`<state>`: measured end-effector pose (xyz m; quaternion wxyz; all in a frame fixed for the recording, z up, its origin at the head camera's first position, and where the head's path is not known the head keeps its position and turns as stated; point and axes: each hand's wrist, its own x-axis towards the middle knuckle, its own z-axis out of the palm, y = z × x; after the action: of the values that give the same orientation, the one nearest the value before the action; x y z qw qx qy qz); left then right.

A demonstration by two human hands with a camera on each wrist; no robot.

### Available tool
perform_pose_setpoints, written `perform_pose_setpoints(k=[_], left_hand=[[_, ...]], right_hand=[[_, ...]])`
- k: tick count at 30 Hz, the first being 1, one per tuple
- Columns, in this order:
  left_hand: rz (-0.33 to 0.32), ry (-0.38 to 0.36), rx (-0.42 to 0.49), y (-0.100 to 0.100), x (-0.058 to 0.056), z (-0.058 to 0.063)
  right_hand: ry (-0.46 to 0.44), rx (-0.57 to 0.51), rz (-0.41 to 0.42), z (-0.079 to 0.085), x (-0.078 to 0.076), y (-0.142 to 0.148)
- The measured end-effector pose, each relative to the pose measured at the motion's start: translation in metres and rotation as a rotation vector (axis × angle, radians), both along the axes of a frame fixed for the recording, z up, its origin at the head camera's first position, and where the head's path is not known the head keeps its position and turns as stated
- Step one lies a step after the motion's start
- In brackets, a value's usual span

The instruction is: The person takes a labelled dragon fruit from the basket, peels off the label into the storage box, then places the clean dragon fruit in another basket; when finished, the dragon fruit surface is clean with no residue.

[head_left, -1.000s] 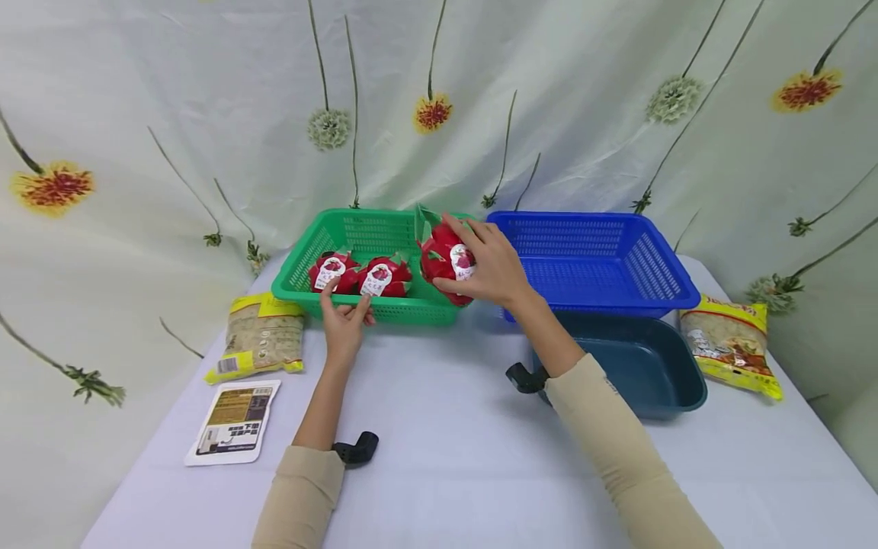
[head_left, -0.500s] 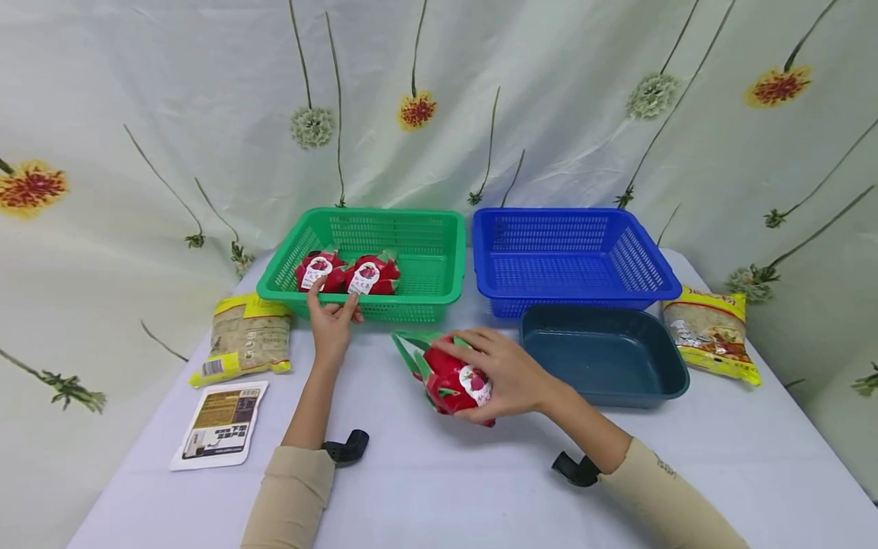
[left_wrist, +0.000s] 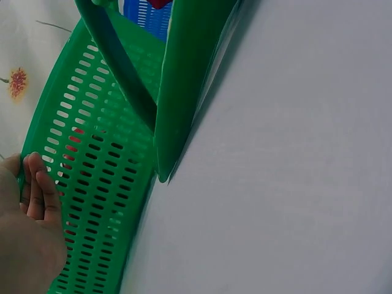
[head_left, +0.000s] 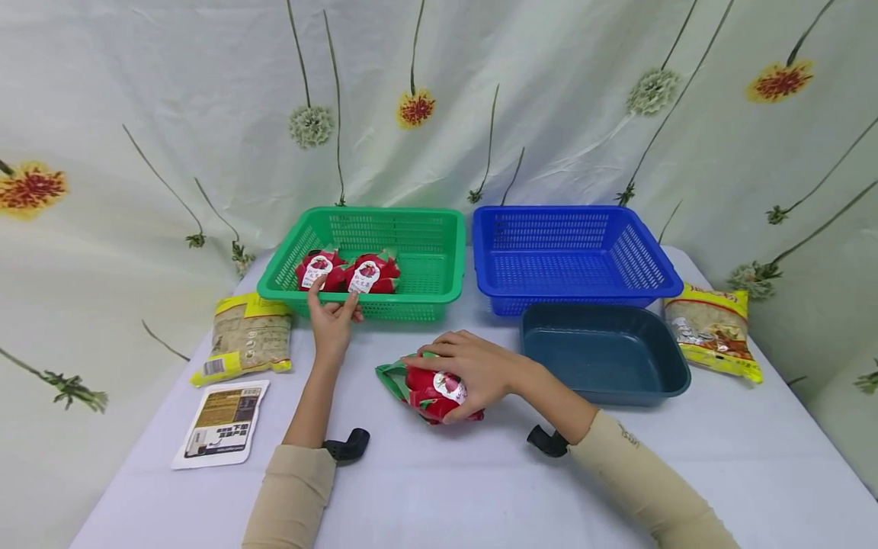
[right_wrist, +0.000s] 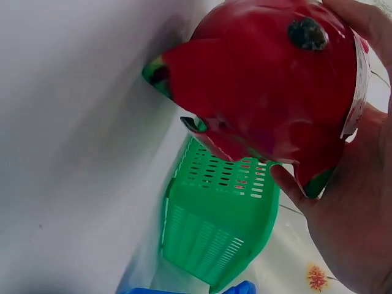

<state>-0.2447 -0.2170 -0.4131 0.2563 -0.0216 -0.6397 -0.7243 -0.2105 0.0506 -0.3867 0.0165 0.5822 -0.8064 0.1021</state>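
Note:
My right hand [head_left: 483, 370] grips a dragon fruit [head_left: 428, 398] from above, low over the white table in front of the green basket [head_left: 427, 299]. The fruit is red with green leaf tips and a white label. In the right wrist view the dragon fruit [right_wrist: 263, 79] fills the top, with fingers round its side. My left hand [head_left: 332, 328] holds the green basket's front rim. From the left wrist, that hand [left_wrist: 33, 226] shows its fingers bent at the rim of the slotted basket wall [left_wrist: 92, 177]. Two more labelled dragon fruits [head_left: 373, 273] lie inside at the left.
A blue basket [head_left: 579, 293] stands right of the green one, with a dark teal tub [head_left: 610, 389] before it. Yellow-ended bags flank them, one at left [head_left: 250, 335], one at right [head_left: 713, 332]. A flat white pouch [head_left: 222, 423] lies front left. A flowered cloth hangs behind.
My right hand has carried the dragon fruit from over the green basket's right end forward and down to the table, then slightly left. My left hand has stayed at the rim.

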Motion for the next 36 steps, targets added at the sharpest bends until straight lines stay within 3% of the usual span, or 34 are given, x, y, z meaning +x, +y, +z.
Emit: perform_pose_setpoints(k=[5,8,16,21,25,30,36], left_hand=[[-0.002,0.003,0.004,0.000,0.000,0.000],[0.000,0.009,0.007,0.000,0.000,0.000],[0.007,0.004,0.013,0.001,0.002,0.000],[0.010,0.015,0.006,0.000,0.001,0.000],[0.014,0.022,-0.012,0.001,0.001,0.002],[0.023,0.004,-0.034,0.002,0.002,0.002],[0.031,-0.038,-0.046,0.000,0.001,0.000]], right_hand=[[-0.019,0.019,-0.017,0.001,0.000,0.001],[-0.050,-0.006,-0.080,-0.002,0.007,0.005],[-0.254,-0.225,-0.491,-0.021,0.046,0.021],[-0.338,-0.377,-0.611,-0.031,0.058,0.020],[-0.389,-0.485,-0.565,-0.037,0.056,0.023],[-0.545,-0.611,-0.457,-0.048,0.044,0.027],[-0.701,-0.682,-0.424,-0.053,0.039,0.028]])
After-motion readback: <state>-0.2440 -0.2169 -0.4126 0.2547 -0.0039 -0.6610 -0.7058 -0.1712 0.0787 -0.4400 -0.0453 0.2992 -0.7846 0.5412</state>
